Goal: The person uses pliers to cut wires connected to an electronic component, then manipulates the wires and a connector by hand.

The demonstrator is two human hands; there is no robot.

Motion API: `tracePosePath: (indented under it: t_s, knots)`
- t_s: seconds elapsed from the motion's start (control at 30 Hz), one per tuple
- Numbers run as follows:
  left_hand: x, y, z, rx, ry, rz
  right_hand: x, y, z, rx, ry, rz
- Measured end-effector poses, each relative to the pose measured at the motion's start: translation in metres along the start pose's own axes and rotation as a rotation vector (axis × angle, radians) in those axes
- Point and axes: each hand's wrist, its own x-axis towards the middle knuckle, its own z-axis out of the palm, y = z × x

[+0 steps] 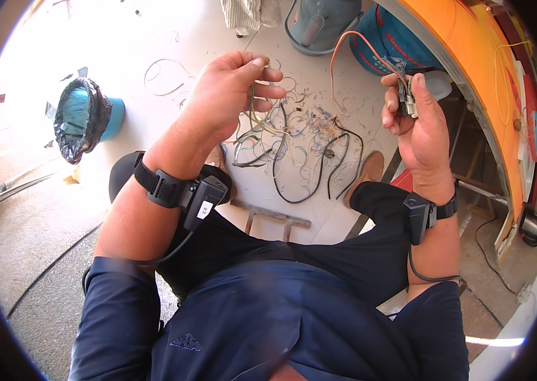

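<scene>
Your left hand (230, 95) pinches a thin greenish wire (252, 114) above the cut wire scraps (300, 146) on the floor. Your right hand (417, 120) grips a small connector (407, 95) trailing an orange wire (351, 51).

Upper left of frame: a blue bin (84, 117) lined with a black bag is standing on the pale floor (154, 38). Centre: a tangle of black and pale wire offcuts (300, 149) is lying scattered on the floor, with fine scraps around it. Top centre: a grey vessel (322, 22) is sitting beside a blue drum (389, 44). Right: an orange curved panel (471, 70) is arcing down the frame. Lower centre: a grey metal bracket (271, 216) is lying flat.
</scene>
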Motion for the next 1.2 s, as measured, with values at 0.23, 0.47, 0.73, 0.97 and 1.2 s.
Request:
tracePosePath:
  t_s: [0.23,0.47,0.73,0.97,1.2]
  knots:
    - [0.009,-0.005,-0.014,0.531,0.125,0.283,0.001,0.002,0.004,-0.165,-0.007,-0.047]
    - [0.004,0.005,-0.003,0.417,0.009,0.331,0.004,0.011,0.006,-0.163,-0.020,-0.065]
    - [-0.006,-0.006,0.025,0.651,-0.345,0.163,0.004,0.022,0.027,-0.117,-0.108,-0.020]
    - [-0.008,-0.003,0.043,0.238,-0.381,0.079,-0.001,0.033,0.040,-0.190,-0.191,-0.132]
    - [-0.005,-0.005,0.039,0.256,-0.300,0.171,0.002,0.036,0.036,-0.390,-0.183,-0.173]
